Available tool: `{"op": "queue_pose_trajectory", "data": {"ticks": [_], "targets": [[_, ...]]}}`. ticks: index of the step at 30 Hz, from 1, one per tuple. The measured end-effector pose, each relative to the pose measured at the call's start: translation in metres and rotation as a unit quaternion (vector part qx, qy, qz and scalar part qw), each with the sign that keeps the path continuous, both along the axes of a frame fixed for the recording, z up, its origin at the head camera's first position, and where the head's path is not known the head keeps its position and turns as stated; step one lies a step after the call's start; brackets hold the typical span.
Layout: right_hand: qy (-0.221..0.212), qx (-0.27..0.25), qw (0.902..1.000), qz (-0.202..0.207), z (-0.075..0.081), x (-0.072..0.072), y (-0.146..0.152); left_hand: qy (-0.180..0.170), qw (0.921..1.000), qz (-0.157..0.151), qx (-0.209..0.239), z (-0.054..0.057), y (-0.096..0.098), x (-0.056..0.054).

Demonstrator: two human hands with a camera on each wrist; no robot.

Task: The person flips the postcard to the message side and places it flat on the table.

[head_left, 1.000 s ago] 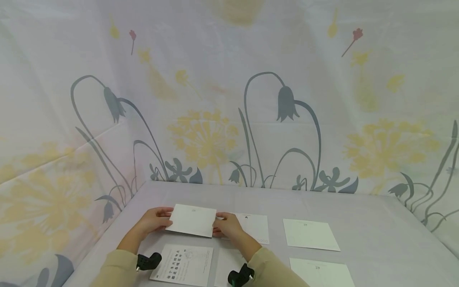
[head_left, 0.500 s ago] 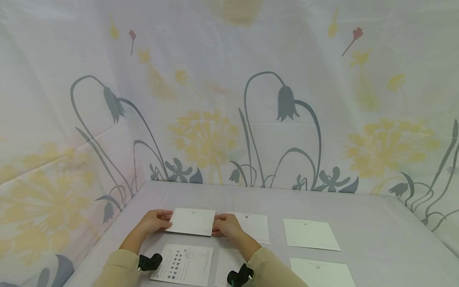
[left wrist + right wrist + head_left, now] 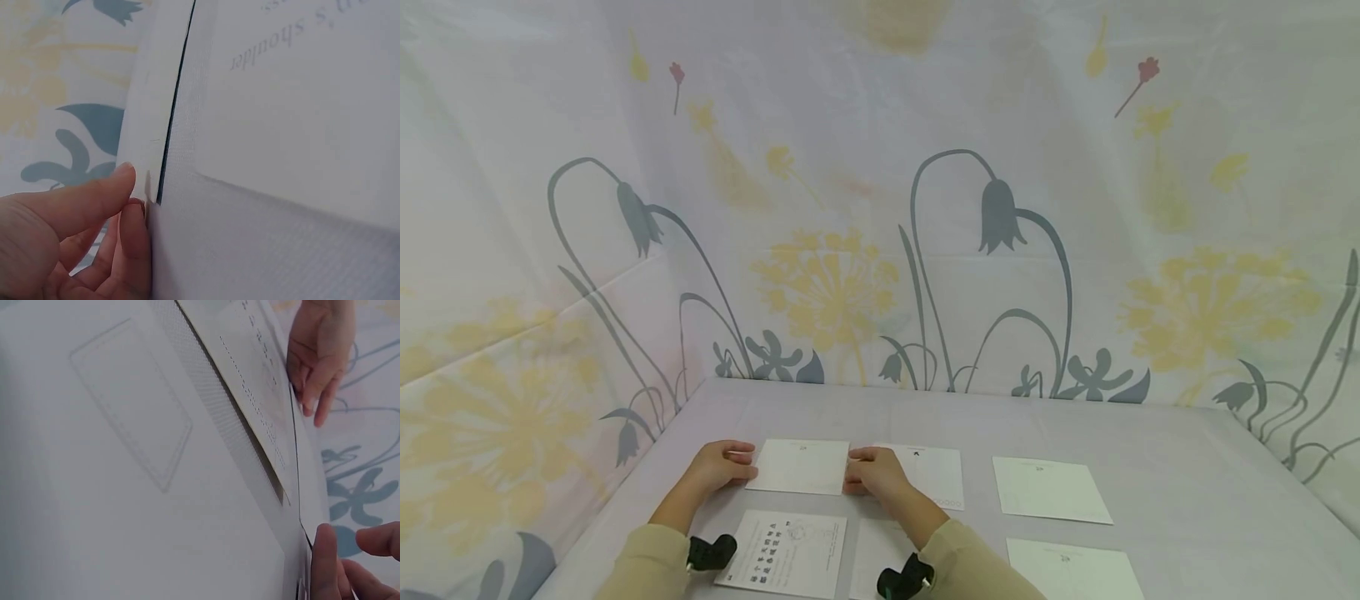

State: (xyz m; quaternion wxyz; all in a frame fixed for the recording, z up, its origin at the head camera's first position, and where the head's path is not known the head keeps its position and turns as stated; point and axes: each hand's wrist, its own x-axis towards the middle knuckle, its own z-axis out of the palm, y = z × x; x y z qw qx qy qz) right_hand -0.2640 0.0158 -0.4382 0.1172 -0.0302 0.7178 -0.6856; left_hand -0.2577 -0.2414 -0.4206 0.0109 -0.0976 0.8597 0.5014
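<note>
A blank-looking white card (image 3: 800, 468) with a small mark near its top edge lies at the back left of the table. Beside its left edge is my left hand (image 3: 717, 467), relaxed fingers right at the edge; the left wrist view has the thumb (image 3: 126, 178) by the card's corner. My right hand (image 3: 877, 477) rests at the card's right edge, and in the right wrist view its thumb (image 3: 378, 540) stands apart from the index finger (image 3: 324, 556). Under that hand and forearm, another white card (image 3: 936, 479) is partly covered.
Nearest the front left lies a card with large printed characters (image 3: 786, 554). A partly hidden card (image 3: 876, 550) lies right of it. Two more white cards, one farther back (image 3: 1051, 492) and a front card (image 3: 1071, 571), lie to the right. Flower-printed cloth (image 3: 880, 250) surrounds the table.
The white card between my hands has come down from a tilt to lie flat on the table. My left hand's fingers have drawn back slightly from its left edge.
</note>
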Motion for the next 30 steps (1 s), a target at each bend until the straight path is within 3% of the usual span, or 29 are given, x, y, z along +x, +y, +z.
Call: {"op": "queue_pose_trajectory", "data": {"ticks": [11, 16, 24, 30], "targets": [[0.023, -0.027, 0.9993, 0.014, 0.013, 0.008, 0.004, 0.032, 0.9988, -0.037, -0.001, 0.005, -0.006, 0.005], [0.036, -0.042, 0.9982, 0.025, 0.02, 0.016, 0.009, 0.052, 0.9967, -0.059, 0.021, 0.008, -0.007, 0.009], [0.053, -0.053, 0.9964, 0.039, 0.024, 0.024, 0.014, 0.055, 0.9945, -0.085, 0.027, 0.012, -0.01, 0.024], [0.089, -0.022, 0.9943, 0.055, 0.029, 0.035, 0.014, 0.068, 0.9861, -0.15, 0.021, 0.014, -0.018, 0.037]]}}
